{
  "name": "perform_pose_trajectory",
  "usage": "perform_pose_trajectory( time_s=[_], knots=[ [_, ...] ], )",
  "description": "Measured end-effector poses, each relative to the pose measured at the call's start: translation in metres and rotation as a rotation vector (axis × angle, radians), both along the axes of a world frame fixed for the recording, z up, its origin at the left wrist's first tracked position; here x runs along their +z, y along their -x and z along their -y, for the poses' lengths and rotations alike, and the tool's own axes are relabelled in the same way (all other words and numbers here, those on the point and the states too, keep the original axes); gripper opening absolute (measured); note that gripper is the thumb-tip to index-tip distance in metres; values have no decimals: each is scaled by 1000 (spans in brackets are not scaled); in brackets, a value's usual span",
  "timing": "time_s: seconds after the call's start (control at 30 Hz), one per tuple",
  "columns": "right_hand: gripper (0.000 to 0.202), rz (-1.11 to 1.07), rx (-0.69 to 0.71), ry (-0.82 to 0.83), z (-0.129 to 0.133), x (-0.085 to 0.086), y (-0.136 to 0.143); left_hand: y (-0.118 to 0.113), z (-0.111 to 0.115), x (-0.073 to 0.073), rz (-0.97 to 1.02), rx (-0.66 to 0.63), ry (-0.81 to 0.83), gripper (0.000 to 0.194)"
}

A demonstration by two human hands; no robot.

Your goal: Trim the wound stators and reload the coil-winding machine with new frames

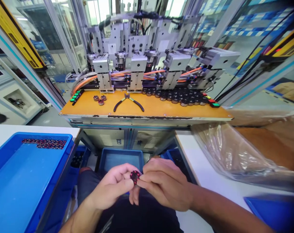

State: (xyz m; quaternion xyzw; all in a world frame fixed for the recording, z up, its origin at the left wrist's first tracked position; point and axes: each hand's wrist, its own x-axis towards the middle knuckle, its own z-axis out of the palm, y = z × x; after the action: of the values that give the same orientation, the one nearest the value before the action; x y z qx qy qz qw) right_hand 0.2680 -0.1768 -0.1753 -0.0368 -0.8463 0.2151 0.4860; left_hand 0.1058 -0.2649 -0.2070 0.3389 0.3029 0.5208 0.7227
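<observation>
Above my lap, my left hand [113, 186] pinches a small round black part with red spots [134, 177] between thumb and fingers. My right hand [163, 183] is closed, its thumb and forefinger tips at the right edge of that part; whether they hold something small there I cannot make out. On the orange bench top beyond lie three similar round parts [100, 102] and a pair of pliers with dark handles [129, 103], its jaws pointing away from me. Several black round parts [183, 97] stand packed together at the bench's right.
A large blue tray [16, 181] at left holds rows of red-spotted parts [45, 144]. A metal press machine [137, 69] stands behind the bench [88, 110]. Below is another blue bin [121, 155]. On the right table [200, 161] lies clear plastic wrapping [224, 155].
</observation>
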Motion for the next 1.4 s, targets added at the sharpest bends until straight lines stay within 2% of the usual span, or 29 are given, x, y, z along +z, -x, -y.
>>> perform_pose_trajectory(
  time_s=[0.23,0.37,0.5,0.67,0.73,0.8,0.87,0.97,1.07,1.23,1.33,1.4],
  knots=[
    [12,33,-166,143,7,2,-2,-1,3,1,-35,144,-32,28],
    [11,30,-123,292,8,0,0,-5,4,6,-65,266,-111,26],
    [13,2,-93,455,9,-3,4,-8,4,9,-207,479,-255,17],
    [16,-35,-117,566,14,-4,9,-10,5,8,-338,653,-359,24],
    [17,-58,-117,664,17,-4,11,-9,5,6,-357,673,-378,33],
    [19,-60,-68,838,19,-4,12,-8,5,4,-403,677,-398,38],
    [23,-36,40,1054,20,-6,13,-5,4,2,-429,672,-399,33],
    [28,7,225,1351,21,-13,14,-2,3,-1,-359,638,-355,29],
    [31,24,345,1536,20,-20,16,-1,1,-2,-289,620,-342,30],
    [29,55,473,1602,17,-27,19,-1,0,-3,-256,603,-360,29],
    [29,28,525,1551,18,-30,21,1,-3,-7,-245,563,-385,28],
    [24,-16,483,1445,18,-31,20,6,-9,-13,-212,563,-359,22]
  ],
)
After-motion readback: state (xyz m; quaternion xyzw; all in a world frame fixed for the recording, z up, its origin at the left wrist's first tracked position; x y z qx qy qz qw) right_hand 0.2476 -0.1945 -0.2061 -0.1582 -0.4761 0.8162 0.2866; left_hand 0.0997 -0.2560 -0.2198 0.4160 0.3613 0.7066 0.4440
